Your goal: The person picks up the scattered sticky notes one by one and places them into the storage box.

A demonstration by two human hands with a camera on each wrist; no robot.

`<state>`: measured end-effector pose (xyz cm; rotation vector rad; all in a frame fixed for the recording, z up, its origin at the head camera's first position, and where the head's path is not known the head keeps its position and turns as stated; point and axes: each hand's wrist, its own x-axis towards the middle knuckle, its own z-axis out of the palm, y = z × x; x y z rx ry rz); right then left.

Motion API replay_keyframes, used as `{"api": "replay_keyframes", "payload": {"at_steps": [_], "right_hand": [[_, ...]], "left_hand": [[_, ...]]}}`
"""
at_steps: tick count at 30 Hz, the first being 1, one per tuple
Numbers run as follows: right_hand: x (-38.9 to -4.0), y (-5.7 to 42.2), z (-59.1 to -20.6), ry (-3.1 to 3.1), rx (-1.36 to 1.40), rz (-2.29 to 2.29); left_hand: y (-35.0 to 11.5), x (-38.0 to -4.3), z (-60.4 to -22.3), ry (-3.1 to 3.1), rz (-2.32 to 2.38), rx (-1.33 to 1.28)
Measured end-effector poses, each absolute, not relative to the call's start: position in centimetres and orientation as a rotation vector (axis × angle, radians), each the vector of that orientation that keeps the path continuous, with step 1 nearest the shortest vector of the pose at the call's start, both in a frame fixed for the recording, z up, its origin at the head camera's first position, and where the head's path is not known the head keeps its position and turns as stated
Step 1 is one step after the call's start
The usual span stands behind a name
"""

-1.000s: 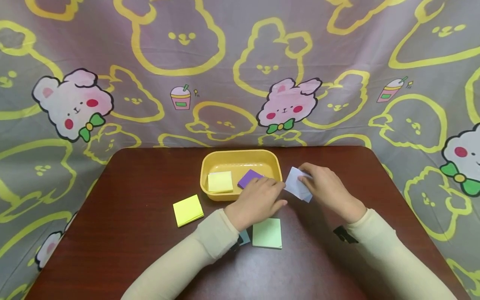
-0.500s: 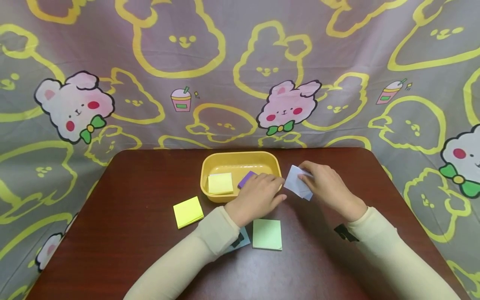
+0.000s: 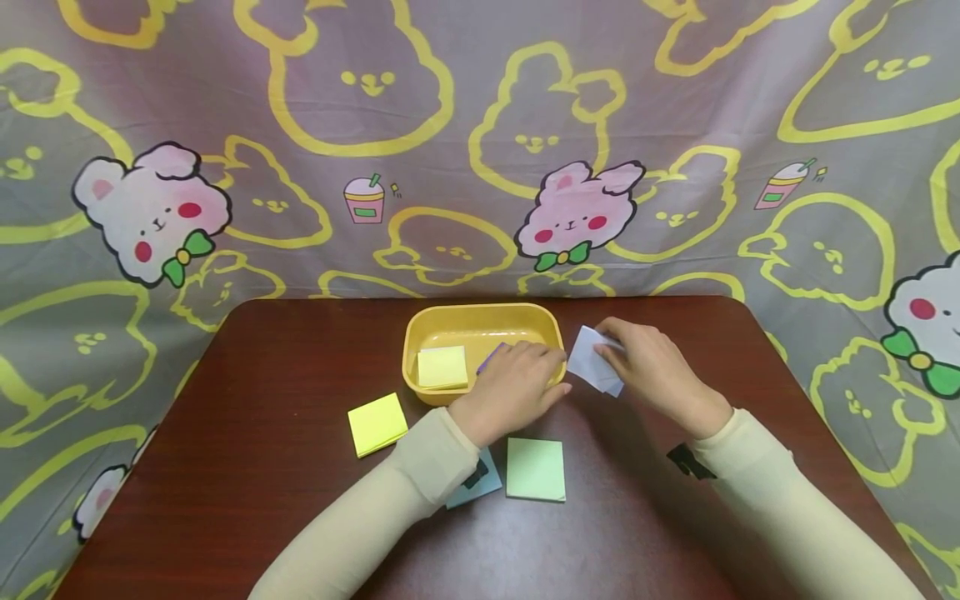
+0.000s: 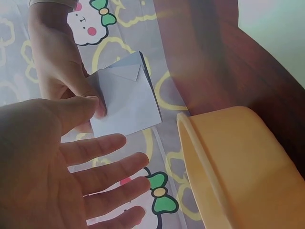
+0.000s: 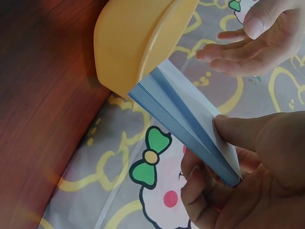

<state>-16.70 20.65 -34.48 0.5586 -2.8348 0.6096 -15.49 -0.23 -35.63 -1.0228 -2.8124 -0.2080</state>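
Observation:
My right hand (image 3: 660, 367) pinches a pale blue-white pad of sticky notes (image 3: 588, 360) between thumb and fingers, just right of the yellow tub (image 3: 480, 308). Seen from the right wrist, the held pad (image 5: 190, 129) is tilted and its sheets gape along one edge. My left hand (image 3: 510, 387) hovers over the tub's front right rim, its fingers extended and holding nothing, as the left wrist view also shows. A purple pad (image 3: 490, 358) inside the tub is mostly hidden behind that hand. Beside it in the tub lies a pale yellow pad (image 3: 442, 367).
On the brown table (image 3: 255, 467), a bright yellow pad (image 3: 377, 425) lies left of the tub. A light green pad (image 3: 536, 469) is in front, next to a blue-grey pad (image 3: 480, 492) partly covered by my left sleeve. A patterned cloth (image 3: 450, 167) hangs behind.
My left hand has shifted slightly and covers more of the purple pad. The pad in my right hand has risen a little. More of the blue-grey pad shows below the left sleeve.

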Motion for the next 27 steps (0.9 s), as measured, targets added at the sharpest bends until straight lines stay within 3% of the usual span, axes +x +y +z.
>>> {"api": "replay_keyframes", "payload": {"at_steps": [27], "right_hand": [[-17.9, 19.8, -34.2, -2.773, 0.606, 0.617]], "left_hand": [[-1.5, -16.4, -35.2, -2.843, -0.25, -0.957]]}}
